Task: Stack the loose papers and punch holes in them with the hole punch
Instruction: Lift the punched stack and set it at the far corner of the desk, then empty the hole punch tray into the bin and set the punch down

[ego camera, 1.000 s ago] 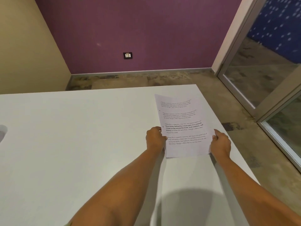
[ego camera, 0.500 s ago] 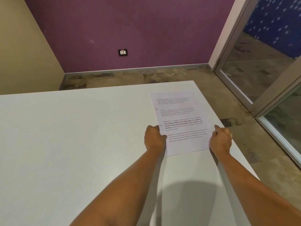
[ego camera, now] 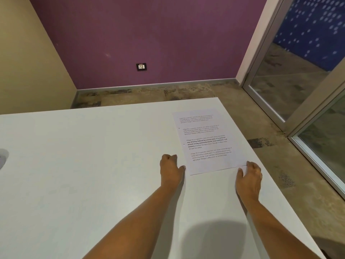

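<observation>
I saw the left hand (ego camera: 170,170) loosely curled, empty, just left of the papers' (ego camera: 207,143) near corner, right hand (ego camera: 249,176) loose and half open, fingertips at their near right corner, gripping nothing, papers lying flat by the white table's (ego camera: 84,165) right edge.

Papers (ego camera: 207,141) flat on the table (ego camera: 84,165), toward its right edge and far corner, at about 1 o'clock from the viewer. Left hand (ego camera: 170,168) on the table at 8 o'clock of the papers, thumb tip touching their near left corner. Right hand (ego camera: 249,176) at 5 o'clock of the papers, fingertips at their near right corner. Floor beyond the table at 12 o'clock, wall behind it with a socket (ego camera: 141,66). Glass door (ego camera: 291,75) at 2 o'clock, right of the table.
</observation>
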